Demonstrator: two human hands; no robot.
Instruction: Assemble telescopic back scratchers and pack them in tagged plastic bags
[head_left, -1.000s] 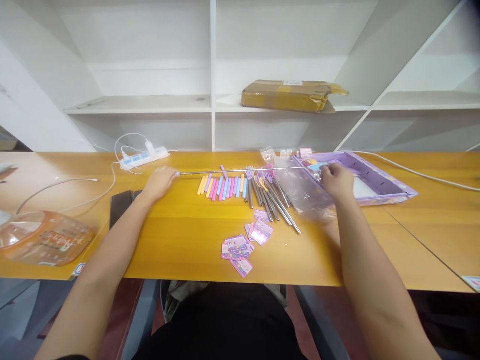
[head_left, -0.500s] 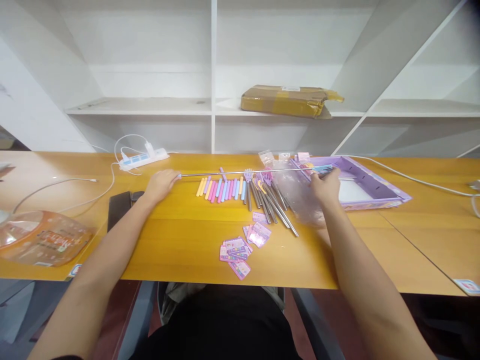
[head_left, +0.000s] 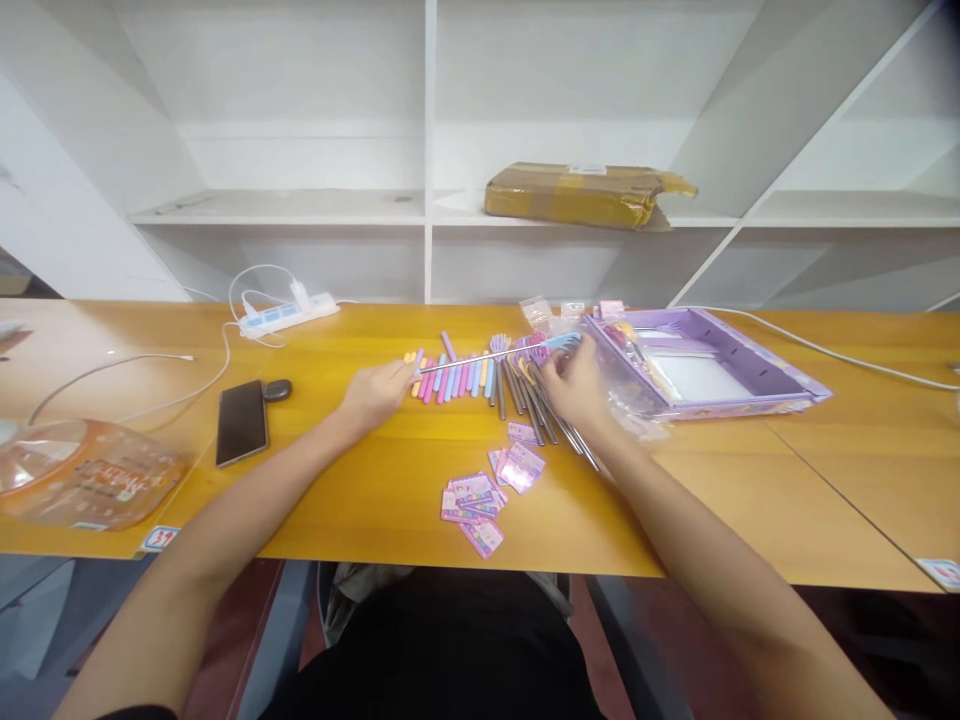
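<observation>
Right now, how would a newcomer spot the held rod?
Find the purple box on the table. Left of it, a thin metal rod runs between the right hand and left hand. Unlike the rods piled nearby, it is held, its blue head near the right hand.

The rod (head_left: 480, 357) has shortened between left hand (head_left: 379, 392) and right hand (head_left: 576, 382).

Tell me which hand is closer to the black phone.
Left: the left hand grips one end of the metal rod, right of the phone; the right hand is farther right, at the rod's blue end.
</observation>
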